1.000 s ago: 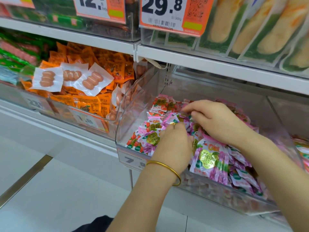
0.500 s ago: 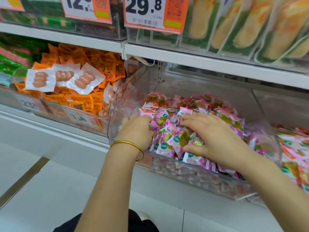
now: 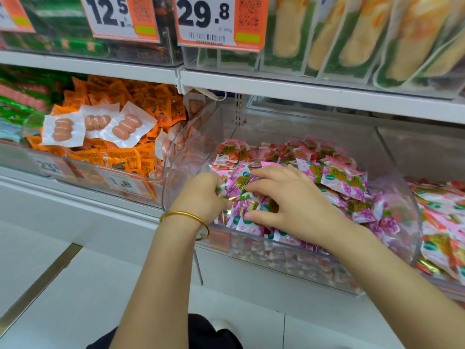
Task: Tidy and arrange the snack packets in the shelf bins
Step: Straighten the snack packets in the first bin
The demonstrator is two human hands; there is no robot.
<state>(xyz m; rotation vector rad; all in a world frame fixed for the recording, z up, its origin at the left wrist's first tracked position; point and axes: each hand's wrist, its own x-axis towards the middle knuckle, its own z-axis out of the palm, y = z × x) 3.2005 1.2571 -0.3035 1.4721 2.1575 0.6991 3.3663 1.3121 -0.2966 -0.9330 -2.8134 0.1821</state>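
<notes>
A clear plastic bin on the lower shelf holds a heap of small pink and purple snack packets, with red-printed ones at its back. My left hand, a gold bangle on its wrist, is inside the bin's front left corner with fingers curled round a few purple packets. My right hand lies on the pile just to the right, fingers spread and lightly bent over the packets, thumb low near the front wall.
Left of it, another clear bin holds orange packets and white sausage packs. A bin with pink and red packets sits at the right. The shelf above carries corn packs and price tags. White floor below.
Both hands drew from the pile's middle toward the bin's front left. The left hand moved into the corner, then curled round packets. The right hand flattened over the pile and slid left.
</notes>
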